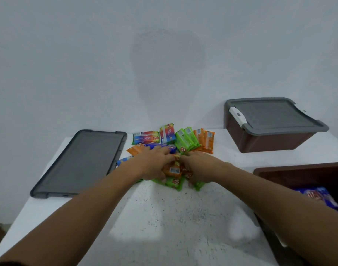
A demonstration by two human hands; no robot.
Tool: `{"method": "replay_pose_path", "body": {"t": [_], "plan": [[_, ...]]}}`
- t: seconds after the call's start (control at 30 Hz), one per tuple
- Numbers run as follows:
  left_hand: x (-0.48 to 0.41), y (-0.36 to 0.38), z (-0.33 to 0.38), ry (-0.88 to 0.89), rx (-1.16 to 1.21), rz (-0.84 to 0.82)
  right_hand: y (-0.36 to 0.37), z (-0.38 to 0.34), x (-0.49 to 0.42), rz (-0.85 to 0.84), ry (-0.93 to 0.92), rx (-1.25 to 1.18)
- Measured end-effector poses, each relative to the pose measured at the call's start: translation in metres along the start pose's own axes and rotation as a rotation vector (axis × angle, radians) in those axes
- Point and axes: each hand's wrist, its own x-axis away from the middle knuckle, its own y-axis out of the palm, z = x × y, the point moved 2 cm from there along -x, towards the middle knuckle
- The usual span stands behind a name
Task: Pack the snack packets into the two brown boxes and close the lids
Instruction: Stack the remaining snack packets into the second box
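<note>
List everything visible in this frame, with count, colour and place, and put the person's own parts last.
closed box: one, brown with a grey lid on, far right of the table.
open box: one, brown, near right, cut off by the frame edge; a blue packet lies inside.
loose lid: one, grey, flat on the table's left side.
snack packets: a pile, count unclear; green, orange, blue and multicoloured; table centre.
table: one, white, speckled.
wall: white, behind the table.
hands: two, left hand and right hand, both on the pile, gathering packets.
</note>
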Motion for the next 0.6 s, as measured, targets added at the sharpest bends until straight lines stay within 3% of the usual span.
{"method": "replay_pose_path", "body": {"t": [0.27, 0.6], "plan": [[-0.001, -0.011, 0.0, 0.052, -0.004, -0.006, -0.011, 0.006, 0.006, -0.012, 0.055, -0.131], [0.011, -0.053, 0.021, -0.045, 0.419, 0.175, -0.056, 0.05, 0.046, 0.365, 0.066, -0.508]]}}
